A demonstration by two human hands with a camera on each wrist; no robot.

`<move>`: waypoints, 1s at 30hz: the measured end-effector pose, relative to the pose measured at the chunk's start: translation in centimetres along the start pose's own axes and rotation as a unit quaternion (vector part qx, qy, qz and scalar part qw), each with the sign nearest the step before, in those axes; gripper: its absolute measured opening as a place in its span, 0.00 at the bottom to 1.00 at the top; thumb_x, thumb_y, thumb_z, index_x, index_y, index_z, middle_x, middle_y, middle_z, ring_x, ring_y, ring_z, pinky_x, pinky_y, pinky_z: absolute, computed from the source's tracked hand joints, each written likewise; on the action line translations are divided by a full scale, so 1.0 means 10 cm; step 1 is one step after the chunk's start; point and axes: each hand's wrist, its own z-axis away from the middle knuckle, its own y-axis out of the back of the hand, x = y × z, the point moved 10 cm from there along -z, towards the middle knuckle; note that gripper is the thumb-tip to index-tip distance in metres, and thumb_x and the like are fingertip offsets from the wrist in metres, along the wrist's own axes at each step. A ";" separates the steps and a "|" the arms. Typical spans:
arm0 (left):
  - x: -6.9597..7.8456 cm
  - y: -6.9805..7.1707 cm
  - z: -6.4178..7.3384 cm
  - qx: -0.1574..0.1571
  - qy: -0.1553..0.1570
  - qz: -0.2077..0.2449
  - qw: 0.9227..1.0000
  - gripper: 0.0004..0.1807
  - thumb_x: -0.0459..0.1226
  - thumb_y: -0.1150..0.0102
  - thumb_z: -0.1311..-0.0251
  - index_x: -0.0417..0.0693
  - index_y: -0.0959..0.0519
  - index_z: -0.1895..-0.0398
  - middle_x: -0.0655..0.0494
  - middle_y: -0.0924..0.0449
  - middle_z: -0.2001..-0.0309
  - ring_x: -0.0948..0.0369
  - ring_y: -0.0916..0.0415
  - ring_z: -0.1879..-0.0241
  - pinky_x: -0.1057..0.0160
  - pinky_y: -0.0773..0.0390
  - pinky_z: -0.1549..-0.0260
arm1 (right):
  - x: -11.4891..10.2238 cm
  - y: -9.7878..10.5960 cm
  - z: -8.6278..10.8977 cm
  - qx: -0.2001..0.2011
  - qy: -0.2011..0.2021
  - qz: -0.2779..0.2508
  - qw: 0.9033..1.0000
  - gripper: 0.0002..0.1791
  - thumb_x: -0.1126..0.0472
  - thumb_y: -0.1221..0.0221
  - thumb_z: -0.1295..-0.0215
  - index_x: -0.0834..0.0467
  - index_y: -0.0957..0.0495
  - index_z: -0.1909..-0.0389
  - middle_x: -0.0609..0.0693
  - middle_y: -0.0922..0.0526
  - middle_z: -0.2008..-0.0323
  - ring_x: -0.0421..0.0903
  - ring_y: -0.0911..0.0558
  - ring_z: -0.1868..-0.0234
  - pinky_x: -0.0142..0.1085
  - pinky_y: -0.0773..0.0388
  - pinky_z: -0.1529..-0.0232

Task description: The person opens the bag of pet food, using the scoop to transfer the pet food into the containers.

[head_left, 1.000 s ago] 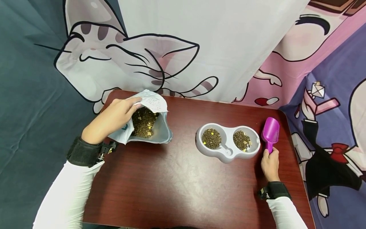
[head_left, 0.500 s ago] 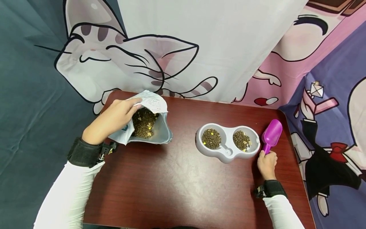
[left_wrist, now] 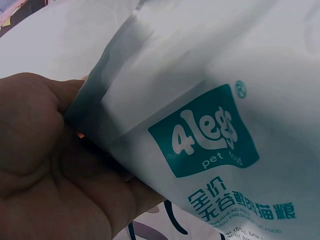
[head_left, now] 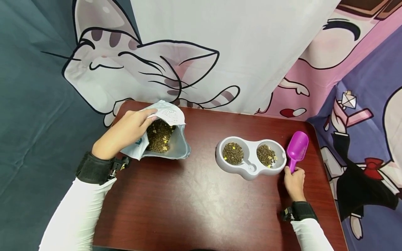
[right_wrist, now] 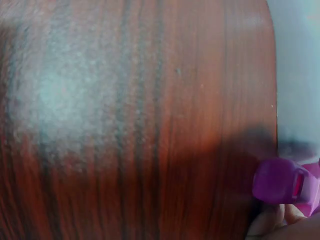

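Note:
My left hand (head_left: 125, 130) grips the top edge of an open pet food bag (head_left: 180, 146) at the back left of the table. Brown kibble with yellow bits (head_left: 158, 136) shows inside its mouth. The left wrist view has the bag's printed side (left_wrist: 250, 75) close up, with thumb and fingers of the left hand (left_wrist: 55, 165) on either side of its edge. At the right, my right hand (head_left: 295, 182) holds a purple scoop (head_left: 298, 145) by its handle, and bare purple shows inside it. In the right wrist view the scoop's handle end (right_wrist: 275, 181) sticks out above the fingers (right_wrist: 270, 222).
A grey double pet bowl (head_left: 251, 174) stands between the hands, close left of the scoop, with kibble in both hollows. The brown wooden table (head_left: 194, 209) has its right edge just beyond the right hand. Printed cloth (head_left: 245, 69) hangs behind the table.
My right hand has shifted slightly left, toward the double bowl, and the scoop has turned so it leans to the right. The left hand keeps its hold on the bag.

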 end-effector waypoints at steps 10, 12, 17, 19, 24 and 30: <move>-0.01 0.07 0.02 0.019 -0.006 0.005 1.000 0.22 0.40 0.51 0.28 0.36 0.27 0.37 0.36 0.23 0.41 0.43 0.28 0.42 0.41 0.27 0.45 | -0.08 0.27 -0.02 0.030 -0.007 -0.022 0.999 0.28 0.52 0.56 0.28 0.72 0.39 0.40 0.69 0.35 0.55 0.69 0.36 0.48 0.60 0.39 0.47; -0.01 0.09 0.03 0.024 -0.006 0.007 1.000 0.21 0.39 0.50 0.28 0.37 0.27 0.37 0.36 0.22 0.42 0.43 0.27 0.43 0.41 0.27 0.46 | -0.20 0.41 -0.03 0.056 0.009 -0.033 0.998 0.26 0.54 0.56 0.28 0.71 0.38 0.40 0.65 0.35 0.58 0.66 0.36 0.49 0.58 0.39 0.47; -0.02 0.14 0.05 0.038 -0.006 0.007 0.999 0.22 0.39 0.48 0.29 0.38 0.27 0.38 0.36 0.21 0.44 0.43 0.26 0.44 0.41 0.27 0.47 | -0.82 0.65 0.01 0.114 0.112 -0.053 0.986 0.19 0.63 0.53 0.31 0.71 0.31 0.45 0.57 0.34 0.61 0.58 0.34 0.55 0.52 0.39 0.52; -0.02 0.16 0.06 0.043 -0.006 0.005 0.999 0.22 0.40 0.48 0.30 0.38 0.27 0.38 0.37 0.21 0.44 0.43 0.26 0.44 0.41 0.27 0.47 | -1.16 0.65 0.07 0.116 0.171 -0.054 0.977 0.18 0.65 0.51 0.33 0.70 0.30 0.46 0.60 0.33 0.59 0.58 0.34 0.55 0.52 0.39 0.54; -0.03 0.18 0.08 0.046 -0.001 0.000 0.999 0.22 0.41 0.47 0.30 0.37 0.26 0.39 0.37 0.18 0.48 0.44 0.23 0.49 0.41 0.26 0.50 | -2.14 0.40 0.35 0.068 0.360 -0.063 0.928 0.22 0.69 0.42 0.42 0.69 0.27 0.46 0.68 0.27 0.50 0.61 0.32 0.48 0.55 0.40 0.48; -0.07 0.17 0.10 0.045 0.020 -0.005 0.999 0.23 0.44 0.47 0.31 0.38 0.25 0.40 0.38 0.15 0.56 0.47 0.22 0.57 0.43 0.25 0.55 | -3.14 -0.38 0.72 -0.060 0.520 -0.028 0.852 0.37 0.65 0.36 0.47 0.64 0.35 0.33 0.62 0.38 0.29 0.61 0.40 0.31 0.60 0.45 0.34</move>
